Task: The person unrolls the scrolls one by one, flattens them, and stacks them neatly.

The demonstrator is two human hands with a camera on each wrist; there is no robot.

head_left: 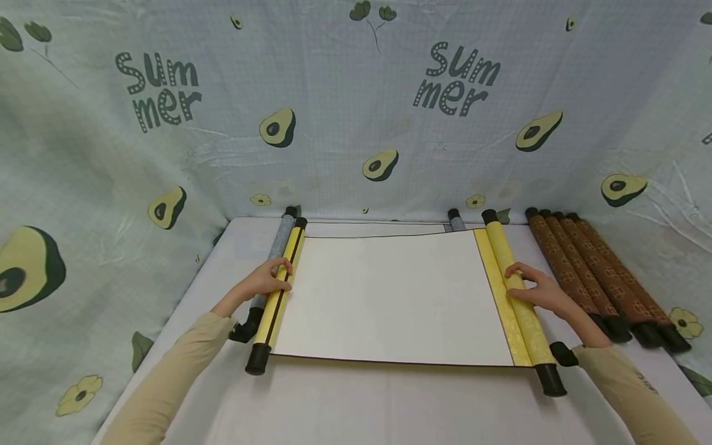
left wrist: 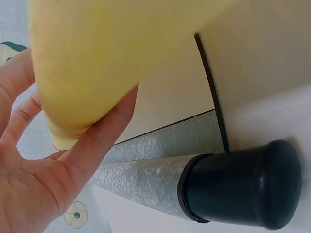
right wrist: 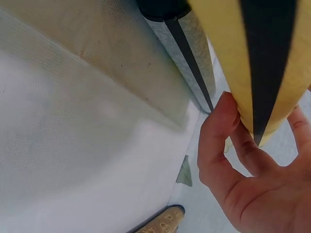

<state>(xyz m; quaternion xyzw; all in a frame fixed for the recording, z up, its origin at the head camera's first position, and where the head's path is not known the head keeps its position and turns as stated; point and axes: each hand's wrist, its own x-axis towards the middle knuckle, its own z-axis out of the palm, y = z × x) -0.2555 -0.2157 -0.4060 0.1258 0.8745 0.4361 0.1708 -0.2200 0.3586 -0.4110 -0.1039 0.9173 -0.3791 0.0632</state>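
A partly unrolled yellow hanging scroll (head_left: 389, 296) spans the space between both hands, its blank white sheet facing up. My left hand (head_left: 266, 281) grips its left roller, thumb and fingers around the yellow edge; the left wrist view shows that thumb (left wrist: 104, 131) against the yellow roll. On the other side, my right hand (head_left: 536, 292) holds the thicker right roll from its outer side. Under the yellow scroll lies a grey patterned scroll (left wrist: 146, 182), also spread open, mostly covered. Black caps end the rollers; one grey-scroll cap (left wrist: 243, 187) shows large in the left wrist view.
Several rolled brown scrolls (head_left: 591, 272) with black ends lie side by side on the right of the white table (head_left: 356, 408). A pale avocado-print cloth (head_left: 334, 93) hangs behind the table and along both sides.
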